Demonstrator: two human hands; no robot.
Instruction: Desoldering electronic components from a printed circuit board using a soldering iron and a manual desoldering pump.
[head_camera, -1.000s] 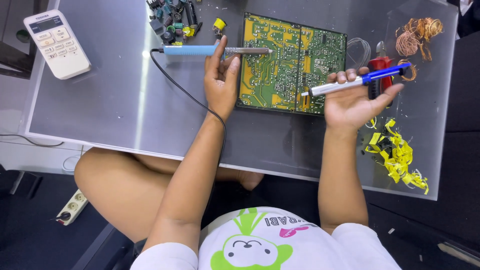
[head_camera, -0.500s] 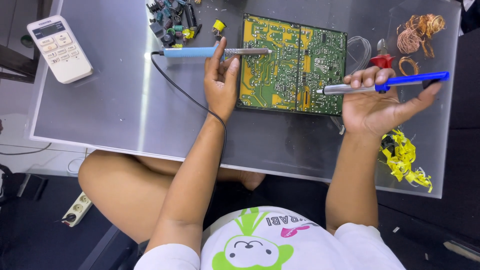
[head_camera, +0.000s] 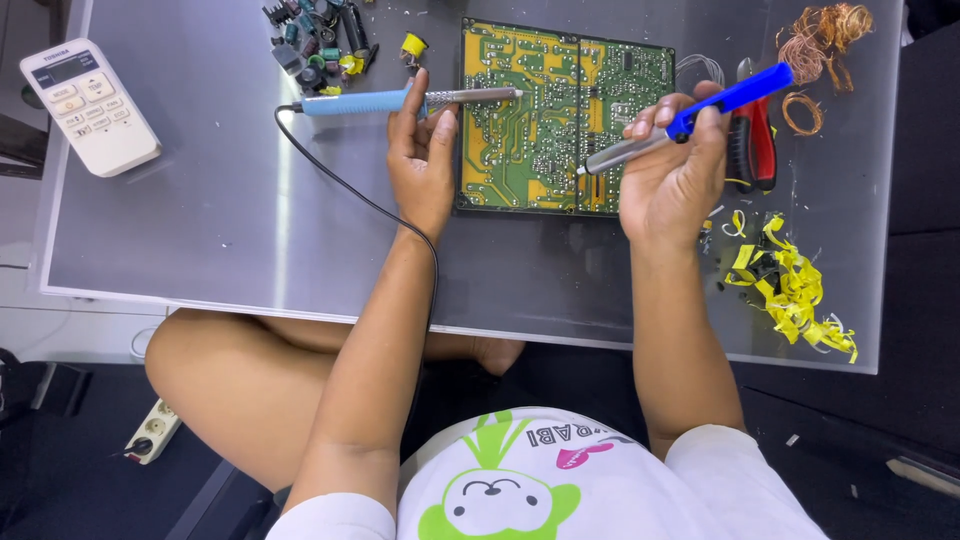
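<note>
Your left hand (head_camera: 422, 160) was clenched round the light-blue soldering iron (head_camera: 400, 100), its tip lying across the top-left corner of the green circuit board (head_camera: 535, 115). Your right hand (head_camera: 672, 175) gripped a blue-handled desoldering pump (head_camera: 680, 125), nozzle down on the board's right half, approx mid-height. Board lay flat on the grey tabletop (head_camera: 200, 220), solder side up. Risks, imo: iron's cord (head_camera: 350, 190) ran under your left forearm, so a snag could drag the hot tip over the traces or your fingers. Yellow tape scraps (head_camera: 790, 290) & copper wire (head_camera: 825, 35) sat near your right hand; an elbow shift could sweep them about.
</note>
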